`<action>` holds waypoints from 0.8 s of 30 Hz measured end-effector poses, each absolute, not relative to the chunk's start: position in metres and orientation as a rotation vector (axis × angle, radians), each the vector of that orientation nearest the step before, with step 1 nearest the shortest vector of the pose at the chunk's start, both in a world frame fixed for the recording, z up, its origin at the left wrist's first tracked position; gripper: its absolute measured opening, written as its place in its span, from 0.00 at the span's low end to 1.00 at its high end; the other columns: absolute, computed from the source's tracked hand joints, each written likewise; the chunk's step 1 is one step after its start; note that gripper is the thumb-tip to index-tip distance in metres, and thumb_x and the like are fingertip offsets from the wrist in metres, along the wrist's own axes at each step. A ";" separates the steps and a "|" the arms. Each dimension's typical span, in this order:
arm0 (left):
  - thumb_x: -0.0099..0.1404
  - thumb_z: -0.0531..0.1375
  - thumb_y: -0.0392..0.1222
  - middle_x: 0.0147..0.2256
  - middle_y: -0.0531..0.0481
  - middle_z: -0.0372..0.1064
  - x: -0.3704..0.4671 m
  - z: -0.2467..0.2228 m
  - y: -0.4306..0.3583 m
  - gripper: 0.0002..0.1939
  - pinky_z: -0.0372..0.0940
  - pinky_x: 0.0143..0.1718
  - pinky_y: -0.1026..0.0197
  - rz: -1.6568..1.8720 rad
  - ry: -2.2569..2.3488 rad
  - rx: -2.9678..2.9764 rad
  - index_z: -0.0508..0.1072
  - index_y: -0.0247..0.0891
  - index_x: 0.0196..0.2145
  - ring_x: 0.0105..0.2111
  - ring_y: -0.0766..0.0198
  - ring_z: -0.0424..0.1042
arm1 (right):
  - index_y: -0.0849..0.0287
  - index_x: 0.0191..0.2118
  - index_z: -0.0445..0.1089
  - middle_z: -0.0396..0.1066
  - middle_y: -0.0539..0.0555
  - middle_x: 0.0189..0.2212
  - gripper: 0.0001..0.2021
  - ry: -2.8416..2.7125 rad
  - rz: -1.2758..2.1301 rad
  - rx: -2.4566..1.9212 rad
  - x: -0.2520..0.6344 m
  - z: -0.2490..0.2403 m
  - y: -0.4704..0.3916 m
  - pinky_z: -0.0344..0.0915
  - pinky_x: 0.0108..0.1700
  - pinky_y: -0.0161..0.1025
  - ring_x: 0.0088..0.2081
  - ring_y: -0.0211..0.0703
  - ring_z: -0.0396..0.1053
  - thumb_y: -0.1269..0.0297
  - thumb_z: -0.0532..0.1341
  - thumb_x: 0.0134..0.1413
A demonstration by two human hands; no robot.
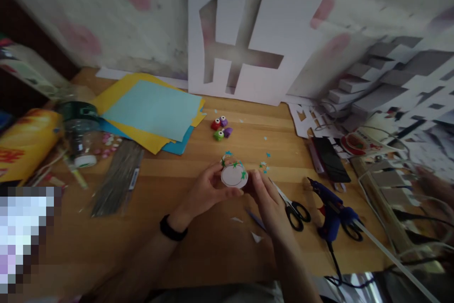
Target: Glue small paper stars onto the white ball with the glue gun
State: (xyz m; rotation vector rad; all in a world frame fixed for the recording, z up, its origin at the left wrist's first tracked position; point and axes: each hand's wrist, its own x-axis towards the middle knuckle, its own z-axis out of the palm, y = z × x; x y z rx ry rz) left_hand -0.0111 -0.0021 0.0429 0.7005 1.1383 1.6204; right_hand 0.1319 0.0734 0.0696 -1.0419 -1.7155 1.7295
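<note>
A small white round paper piece [232,176], with green and blue star cut-outs along its rim, is held above the wooden table. My left hand [209,189], with a black band at the wrist, is closed on its left and near edge. At the right edge, the fingers of my right hand [266,194] are closed against the same piece; their tips are partly hidden. Loose small stars [263,167] lie just beyond my right hand. Beside that hand are black-handled scissors [298,213], and a thin purple-blue strip [256,219] shows near its wrist.
Small googly-eyed figures [220,128] sit farther back. Coloured paper sheets [152,109], a bag of dark stems [118,177] and a plastic bottle [81,133] are left. A blue glue gun [329,208], phone [330,159] and power strip [376,199] with cables occupy the right.
</note>
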 end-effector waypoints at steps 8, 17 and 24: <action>0.50 0.73 0.49 0.56 0.40 0.68 0.010 0.054 -0.055 0.35 0.67 0.54 0.50 1.747 1.342 0.796 0.72 0.41 0.55 0.54 0.51 0.70 | 0.56 0.29 0.74 0.71 0.51 0.29 0.18 -1.788 1.891 -0.836 0.139 0.075 0.044 0.65 0.41 0.38 0.35 0.45 0.68 0.46 0.62 0.57; 0.61 0.65 0.50 0.59 0.38 0.65 0.012 0.064 -0.153 0.33 0.63 0.58 0.46 1.710 2.277 0.758 0.62 0.41 0.61 0.57 0.51 0.67 | 0.56 0.22 0.72 0.69 0.51 0.24 0.18 -1.901 1.822 -0.753 0.140 0.074 0.027 0.63 0.38 0.38 0.31 0.44 0.67 0.47 0.63 0.52; 0.67 0.55 0.56 0.55 0.25 0.64 -0.031 0.038 -0.281 0.33 0.57 0.59 0.36 0.842 3.533 0.041 0.66 0.25 0.58 0.59 0.37 0.61 | 0.55 0.19 0.71 0.70 0.51 0.23 0.18 -1.972 1.702 -0.771 0.137 0.085 0.026 0.63 0.35 0.38 0.30 0.45 0.68 0.48 0.63 0.50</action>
